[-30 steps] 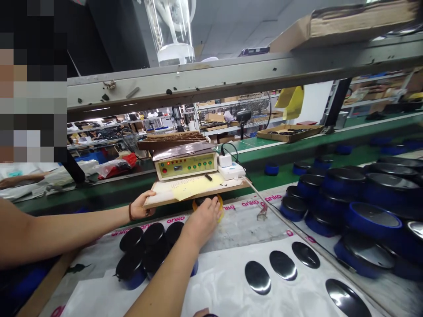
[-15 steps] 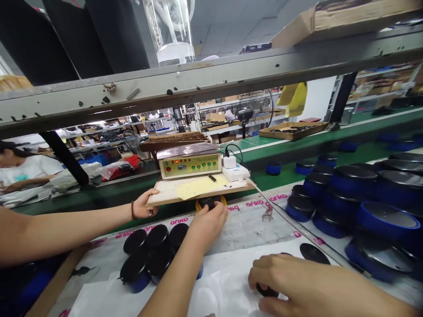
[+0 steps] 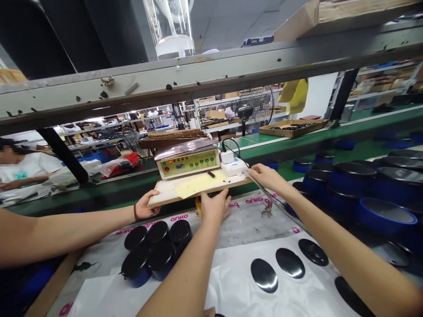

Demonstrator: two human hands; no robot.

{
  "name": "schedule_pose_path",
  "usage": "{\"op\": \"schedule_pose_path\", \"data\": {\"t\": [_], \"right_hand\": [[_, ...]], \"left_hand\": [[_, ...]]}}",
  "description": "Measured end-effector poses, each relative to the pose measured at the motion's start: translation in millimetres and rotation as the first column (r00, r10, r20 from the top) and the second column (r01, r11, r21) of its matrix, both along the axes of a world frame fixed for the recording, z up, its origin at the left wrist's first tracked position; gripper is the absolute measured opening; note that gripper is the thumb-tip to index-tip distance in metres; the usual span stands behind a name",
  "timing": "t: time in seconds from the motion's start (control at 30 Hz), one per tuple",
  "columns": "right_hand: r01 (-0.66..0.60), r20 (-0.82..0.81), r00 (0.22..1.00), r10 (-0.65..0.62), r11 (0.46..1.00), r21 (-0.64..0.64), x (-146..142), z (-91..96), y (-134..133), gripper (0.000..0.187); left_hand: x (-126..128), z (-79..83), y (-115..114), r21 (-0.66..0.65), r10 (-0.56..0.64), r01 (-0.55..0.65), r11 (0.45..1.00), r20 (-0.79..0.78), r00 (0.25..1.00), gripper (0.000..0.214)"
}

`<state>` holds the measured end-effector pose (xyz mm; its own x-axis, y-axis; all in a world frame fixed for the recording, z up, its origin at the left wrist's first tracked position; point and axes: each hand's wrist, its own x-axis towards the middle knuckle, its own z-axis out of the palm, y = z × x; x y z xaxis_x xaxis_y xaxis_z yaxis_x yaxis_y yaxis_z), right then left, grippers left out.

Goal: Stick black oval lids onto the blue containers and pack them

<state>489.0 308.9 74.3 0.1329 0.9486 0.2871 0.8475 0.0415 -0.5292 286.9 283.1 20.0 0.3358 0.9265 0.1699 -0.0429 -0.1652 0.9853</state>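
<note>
A wooden board (image 3: 165,196) carries a cream tester box (image 3: 188,163) with red and green buttons, a white power adapter (image 3: 233,166) and a yellow paper (image 3: 194,185). My left hand (image 3: 214,207) reaches under the board's front edge, fingers tucked beneath it, beside a yellow tape roll (image 3: 198,205). My right hand (image 3: 264,175) grips the board's right corner. Another person's hand (image 3: 145,208), with a wrist band, holds the left corner.
Round black lids (image 3: 155,251) cluster at the lower left on white plastic sheet (image 3: 231,281). Black ovals (image 3: 264,275) lie on it. Blue-rimmed tins (image 3: 380,211) pile at right. A green conveyor (image 3: 297,147) runs behind, a grey shelf rail (image 3: 198,79) overhead. A cable (image 3: 277,203) trails from the adapter.
My right hand left the black oval on the sheet and took the board's right corner. My left hand moved up from the yellow roll to the board's underside. The board sits slightly higher.
</note>
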Motion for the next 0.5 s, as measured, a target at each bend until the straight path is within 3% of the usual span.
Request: {"op": "schedule_pose_path", "data": {"t": [0.13, 0.23, 0.33, 0.5], "right_hand": [[-0.032, 0.023, 0.999, 0.029, 0.992, 0.122, -17, 7.7, -9, 0.030], [-0.104, 0.034, 0.994, 0.100, 0.985, 0.138, -25, 16.4, -21, 0.029], [-0.071, 0.004, 0.997, 0.071, 0.992, 0.105, -20, 21.5, -21, 0.032], [0.042, -0.146, 0.988, -0.054, 0.996, -0.084, 1, 8.6, 6, 0.033]], "left_hand": [[-2, -5.8, -7, -0.228, 0.050, 0.047, 0.972, 0.402, 0.914, 0.039], [-3, -6.5, -6, -0.318, 0.153, 0.047, 0.947, 0.575, 0.804, 0.030], [-5, -8.5, -5, -0.312, 0.135, 0.085, 0.946, 0.620, 0.773, 0.035], [-6, -18.0, -5, -0.173, -0.011, 0.126, 0.977, 0.549, 0.836, 0.050]]}}
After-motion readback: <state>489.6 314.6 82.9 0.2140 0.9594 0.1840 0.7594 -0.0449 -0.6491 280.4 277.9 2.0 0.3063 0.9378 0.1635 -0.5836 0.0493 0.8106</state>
